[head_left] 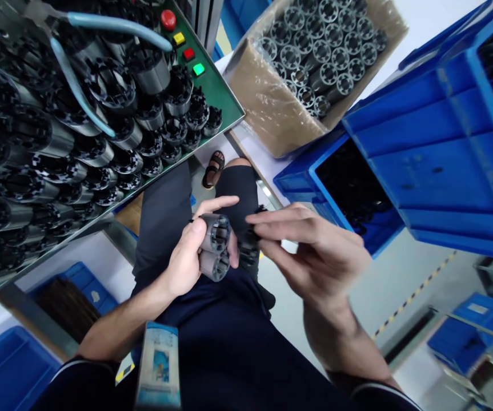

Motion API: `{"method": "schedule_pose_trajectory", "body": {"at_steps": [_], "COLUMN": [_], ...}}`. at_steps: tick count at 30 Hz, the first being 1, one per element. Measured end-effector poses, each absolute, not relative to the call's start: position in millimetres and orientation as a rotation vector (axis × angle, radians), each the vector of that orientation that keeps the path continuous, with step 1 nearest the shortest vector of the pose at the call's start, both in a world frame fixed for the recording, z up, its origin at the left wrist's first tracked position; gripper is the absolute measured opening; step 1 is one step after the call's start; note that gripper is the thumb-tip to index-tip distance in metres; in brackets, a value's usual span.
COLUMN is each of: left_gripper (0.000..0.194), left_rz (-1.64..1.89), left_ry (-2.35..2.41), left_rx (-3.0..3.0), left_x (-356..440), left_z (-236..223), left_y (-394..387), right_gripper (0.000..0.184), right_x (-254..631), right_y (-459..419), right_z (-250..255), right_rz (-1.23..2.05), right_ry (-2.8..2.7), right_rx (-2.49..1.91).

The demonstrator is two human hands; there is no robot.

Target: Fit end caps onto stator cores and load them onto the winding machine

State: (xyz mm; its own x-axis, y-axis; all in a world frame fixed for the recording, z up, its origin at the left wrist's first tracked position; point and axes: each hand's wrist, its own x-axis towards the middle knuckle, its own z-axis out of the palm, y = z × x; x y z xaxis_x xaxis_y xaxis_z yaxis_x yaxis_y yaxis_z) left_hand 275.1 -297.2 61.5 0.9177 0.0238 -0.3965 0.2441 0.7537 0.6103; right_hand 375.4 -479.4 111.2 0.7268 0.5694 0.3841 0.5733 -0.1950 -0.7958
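Observation:
My left hand (190,251) is closed around two grey metal stator cores (215,233), one above the other, their slotted open ends facing right. Its index finger sticks out past them. To the right, my right hand (315,245) pinches a dark plastic toothed part (250,240) between thumb and fingers. Motion blurs that part, and the fingers cover some of it. A small gap separates the plastic part from the cores. Both hands are over my lap.
On the green-topped bench (229,108) at left stand many cores with black toothed ends, and blue-handled pliers (120,25) lie on them. Bare cores fill a carton (267,108). Blue bins (426,148) with dark parts are at right; a red button (168,20) is at the bench edge.

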Motion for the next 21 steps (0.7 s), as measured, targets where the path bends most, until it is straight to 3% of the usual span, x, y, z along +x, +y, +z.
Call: {"method": "schedule_pose_trajectory", "body": {"at_steps": [4, 21], "left_gripper": [0.090, 0.062], "left_rz": [-0.111, 0.067], "left_ry": [0.384, 0.316], "left_rx": [0.797, 0.931], "left_x": [265.0, 255.8], "left_z": [70.8, 69.2], "left_y": [-292.7, -285.8], "right_gripper": [0.037, 0.040], "right_x": [362.3, 340.1], "right_y": [-450.0, -445.0], "right_z": [106.1, 94.7], "right_rz": [0.019, -0.106], "right_ry": [-0.843, -0.780], "right_rx": [-1.830, -1.899]}}
